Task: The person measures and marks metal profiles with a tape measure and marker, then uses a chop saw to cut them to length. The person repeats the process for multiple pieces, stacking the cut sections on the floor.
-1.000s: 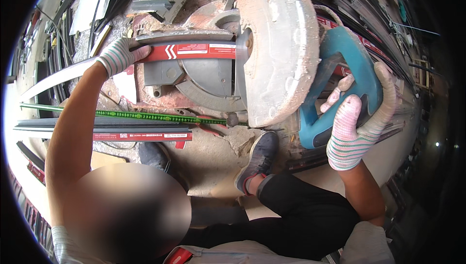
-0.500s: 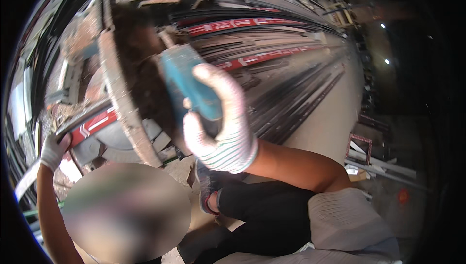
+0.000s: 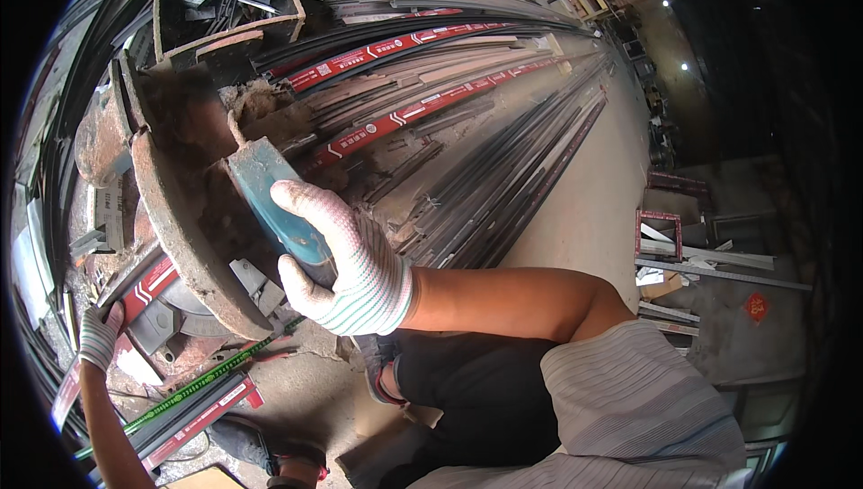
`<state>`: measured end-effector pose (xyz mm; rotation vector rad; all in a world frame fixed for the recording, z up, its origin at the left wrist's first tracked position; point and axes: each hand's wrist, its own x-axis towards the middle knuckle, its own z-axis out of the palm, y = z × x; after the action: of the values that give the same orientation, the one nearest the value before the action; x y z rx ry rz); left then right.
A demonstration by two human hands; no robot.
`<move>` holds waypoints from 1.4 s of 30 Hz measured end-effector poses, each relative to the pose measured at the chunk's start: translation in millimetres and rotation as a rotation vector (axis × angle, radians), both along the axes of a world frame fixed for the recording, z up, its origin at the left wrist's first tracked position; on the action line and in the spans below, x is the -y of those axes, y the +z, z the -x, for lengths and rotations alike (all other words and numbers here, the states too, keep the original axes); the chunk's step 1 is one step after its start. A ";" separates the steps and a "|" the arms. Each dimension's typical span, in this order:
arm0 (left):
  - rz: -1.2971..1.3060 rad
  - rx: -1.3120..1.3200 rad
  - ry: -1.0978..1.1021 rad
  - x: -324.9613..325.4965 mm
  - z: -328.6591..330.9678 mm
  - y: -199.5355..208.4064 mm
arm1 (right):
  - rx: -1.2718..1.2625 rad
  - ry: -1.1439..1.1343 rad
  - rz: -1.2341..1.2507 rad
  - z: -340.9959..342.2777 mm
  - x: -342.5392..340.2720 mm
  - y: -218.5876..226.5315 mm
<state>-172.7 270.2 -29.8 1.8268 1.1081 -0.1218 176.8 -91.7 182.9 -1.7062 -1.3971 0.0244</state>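
My right hand (image 3: 360, 264), in a white knit glove with thin stripes, is closed round the teal handle (image 3: 270, 188) of a dusty cut-off saw. The saw's curved, dirt-crusted guard (image 3: 180, 228) stands to the left of the handle and hides the blade's cutting edge. At the far left, my gloved left hand (image 3: 97, 336) grips a long dark profile (image 3: 148, 289) with a red printed film along it. This profile runs under the guard, across the saw's grey metal base (image 3: 193, 309).
Long profiles (image 3: 503, 174) lie in bundles beyond the saw, some with red film. A green measuring strip (image 3: 193, 387) and more red-filmed profiles (image 3: 198, 422) lie near my feet. Off to the right are red frames (image 3: 659, 233) and loose pale strips (image 3: 719, 260).
The whole view has shifted, so the saw handle and my right hand sit further left and lower in it. Both hands keep their hold. The picture is sharper now.
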 end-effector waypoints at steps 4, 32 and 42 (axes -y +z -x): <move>-0.017 -0.021 0.012 -7.8 6.1 -8.8 | 0.008 0.017 -0.031 0.1 1.5 -3.1; -0.237 -0.239 -0.191 13.4 -30.2 43.9 | -0.212 0.069 -0.014 7.9 37.3 -58.6; -0.154 -0.225 -0.158 12.5 -8.0 47.8 | -0.294 -0.057 0.063 -13.0 -93.6 78.2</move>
<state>-164.6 257.8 18.0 2.0773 1.1517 -0.3506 189.8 1.8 261.0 -1.7148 -1.1397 0.2786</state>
